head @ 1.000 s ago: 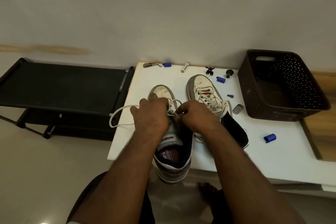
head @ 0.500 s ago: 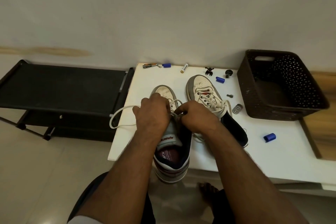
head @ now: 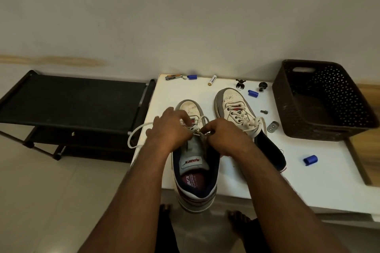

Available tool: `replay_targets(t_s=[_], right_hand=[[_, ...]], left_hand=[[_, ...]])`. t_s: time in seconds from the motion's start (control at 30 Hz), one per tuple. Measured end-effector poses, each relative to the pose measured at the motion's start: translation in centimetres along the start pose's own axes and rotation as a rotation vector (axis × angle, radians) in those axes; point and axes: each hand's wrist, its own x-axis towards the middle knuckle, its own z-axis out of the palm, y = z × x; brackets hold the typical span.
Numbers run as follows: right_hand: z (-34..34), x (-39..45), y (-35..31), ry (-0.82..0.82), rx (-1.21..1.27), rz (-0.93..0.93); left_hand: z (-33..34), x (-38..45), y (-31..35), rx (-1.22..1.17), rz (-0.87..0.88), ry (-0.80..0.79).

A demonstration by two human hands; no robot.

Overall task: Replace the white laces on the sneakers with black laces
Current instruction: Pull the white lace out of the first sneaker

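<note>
Hands unthread the white lace (head: 137,132) from the left sneaker (head: 195,156): left hand (head: 170,129) and right hand (head: 224,135) both pinch it; more eyelets likely next.

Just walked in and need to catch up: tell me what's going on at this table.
A person is unlacing the near sneaker, which overhangs the front edge of the white table. Both the left hand and the right hand work at its white lace, one loose end looping off to the left. The second sneaker beside it is fully laced in white. No black laces are in view. A dark basket stands at the right.
</note>
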Motion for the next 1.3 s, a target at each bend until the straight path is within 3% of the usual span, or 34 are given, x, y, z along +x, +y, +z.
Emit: replay_targets(t_s=[0.13, 0.27, 0.37, 0.43, 0.47, 0.5, 0.6, 0.67, 0.83, 0.93, 1.0, 1.1, 1.17, 1.3], right_hand=[[0.1, -0.1, -0.1, 0.012, 0.000, 0.001], [0.0, -0.1, -0.1, -0.004, 0.020, 0.022], [-0.1, -0.2, -0.2, -0.013, 0.060, 0.047], [0.0, -0.3, -0.2, -0.015, 0.059, 0.046], [0.0, -0.3, -0.2, -0.014, 0.056, 0.045], [0.0, -0.3, -0.2, -0.012, 0.052, 0.043], [0.1, -0.2, -0.3, -0.005, 0.041, 0.038], [0.1, -0.2, -0.4, -0.007, 0.018, 0.028], [0.0, -0.1, -0.3, -0.013, -0.004, 0.036], [0.0, -0.2, -0.5, -0.016, 0.020, 0.044], [0.0, -0.4, -0.5, -0.011, 0.047, 0.055], [0.0, -0.5, -0.3, -0.005, 0.050, 0.057], [0.0, -0.5, -0.3, 0.002, 0.058, 0.058], [0.0, -0.6, -0.4, 0.039, 0.039, 0.051]], left_hand=[[0.8, 0.5, 0.6, 0.246, -0.059, 0.018], [0.2, 0.4, 0.6, 0.168, -0.035, 0.083], [-1.5, 0.6, -1.2, -0.176, -0.093, 0.395], [-2.3, 0.4, -2.3, -0.165, -0.113, 0.701], [-2.4, 0.4, -2.3, -0.085, -0.113, 0.758], [-2.2, 0.2, -1.8, 0.018, -0.104, 0.712], [-0.3, -0.3, 1.0, 0.235, 0.012, 0.276], [1.2, -0.5, 1.9, 0.360, 0.026, 0.070], [2.1, -0.1, 1.2, 0.491, -0.064, 0.021], [1.8, 0.0, 1.7, 0.376, -0.079, 0.044], [0.5, -0.3, 1.2, 0.049, -0.046, 0.242], [-2.2, -0.2, -1.0, -0.333, -0.052, 0.794], [-3.8, -0.2, -2.4, -0.483, -0.154, 1.065], [-5.2, -0.1, -3.5, -0.925, -0.341, 1.260]])
